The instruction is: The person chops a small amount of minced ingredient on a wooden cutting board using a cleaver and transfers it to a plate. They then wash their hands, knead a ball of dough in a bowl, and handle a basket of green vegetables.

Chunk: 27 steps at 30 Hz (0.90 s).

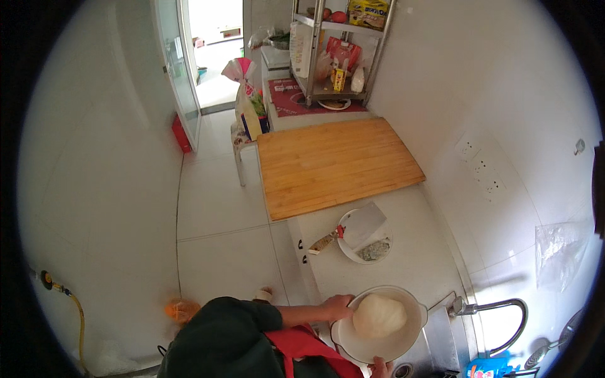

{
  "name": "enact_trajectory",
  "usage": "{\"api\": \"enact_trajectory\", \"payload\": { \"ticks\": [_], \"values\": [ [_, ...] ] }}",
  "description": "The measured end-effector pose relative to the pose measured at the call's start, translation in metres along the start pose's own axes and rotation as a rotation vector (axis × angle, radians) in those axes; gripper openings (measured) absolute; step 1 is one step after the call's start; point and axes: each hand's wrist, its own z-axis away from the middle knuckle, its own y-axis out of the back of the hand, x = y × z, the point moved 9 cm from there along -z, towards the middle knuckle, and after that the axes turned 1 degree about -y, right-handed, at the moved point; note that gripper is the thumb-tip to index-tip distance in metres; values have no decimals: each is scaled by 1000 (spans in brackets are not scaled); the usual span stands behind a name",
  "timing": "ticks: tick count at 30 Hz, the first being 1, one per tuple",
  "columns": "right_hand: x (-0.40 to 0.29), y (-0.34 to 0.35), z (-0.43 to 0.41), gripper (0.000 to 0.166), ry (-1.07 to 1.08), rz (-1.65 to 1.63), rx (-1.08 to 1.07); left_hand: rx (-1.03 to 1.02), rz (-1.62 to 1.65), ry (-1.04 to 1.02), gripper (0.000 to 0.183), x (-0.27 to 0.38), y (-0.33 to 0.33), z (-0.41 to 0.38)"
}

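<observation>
A ball of dough [379,316] lies in a large white two-handled bowl [412,347] at the lower right, over the counter's edge by the sink. My left hand [338,307] grips the bowl's rim on its far left side. At the near rim, my right hand [379,367] holds the bowl, partly cut off by the picture's lower edge. Beyond the bowl, a cleaver [366,227] with a wrapped handle rests across a white plate [347,250], which also holds something grey and crumbly. A large wooden board [340,165] lies farther back on the counter.
A steel sink [446,335] with a curved faucet [515,307] is at the lower right, near a blue bottle [487,367]. A metal shelf rack [309,61] with food packages stands behind the board. Left of it are a stool [241,163] with bags and an open glass door [177,71].
</observation>
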Motion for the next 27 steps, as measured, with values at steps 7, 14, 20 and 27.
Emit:
{"api": "enact_trajectory", "payload": {
  "ticks": [7,14,20,27],
  "values": [
    [-91,-142,-13,30,201,261,-28,184,283,77,45,-32,146,57],
    [-78,-373,-45,32,108,364,-385,530,665,41,36,-114,328,148],
    [-78,-539,-62,36,140,329,-638,886,957,225,30,-194,431,210],
    [-105,-593,-94,30,133,164,-653,1155,980,192,31,-249,532,202]
  ]
}}
